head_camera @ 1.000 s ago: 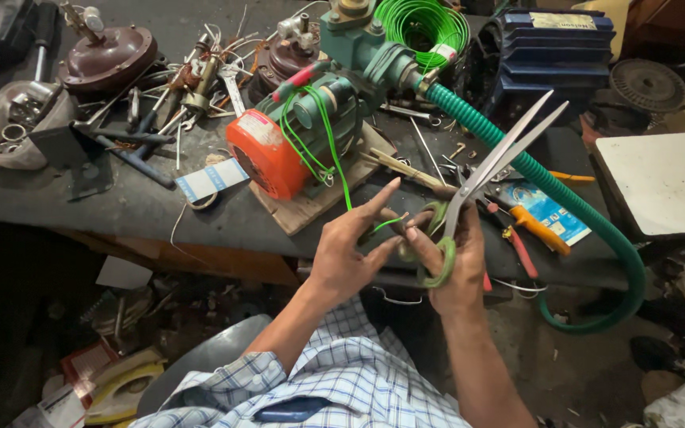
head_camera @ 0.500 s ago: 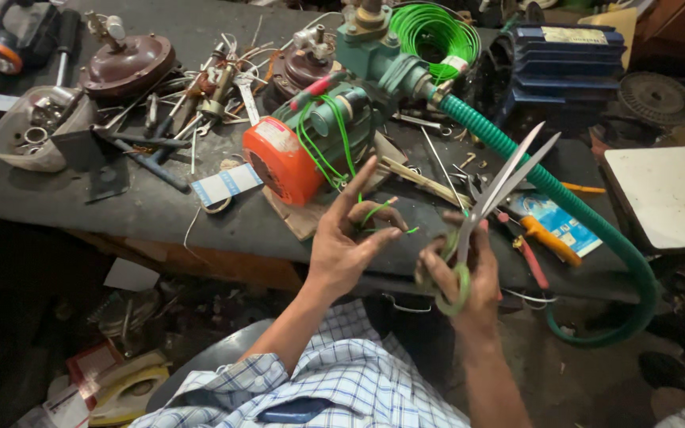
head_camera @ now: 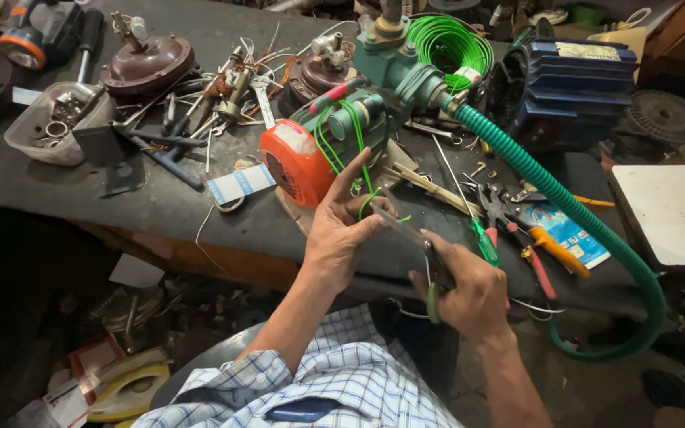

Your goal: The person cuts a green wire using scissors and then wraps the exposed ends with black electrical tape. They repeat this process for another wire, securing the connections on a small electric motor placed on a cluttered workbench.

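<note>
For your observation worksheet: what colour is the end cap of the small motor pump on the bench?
Orange, on the end cap of the green pump, just above the left hand; the head view shows it.

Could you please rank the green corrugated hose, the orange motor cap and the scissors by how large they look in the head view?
1. Green corrugated hose, by far the longest.
2. Orange motor cap.
3. Scissors, mostly hidden by the right hand, so their rank against the cap is unsure.
</note>
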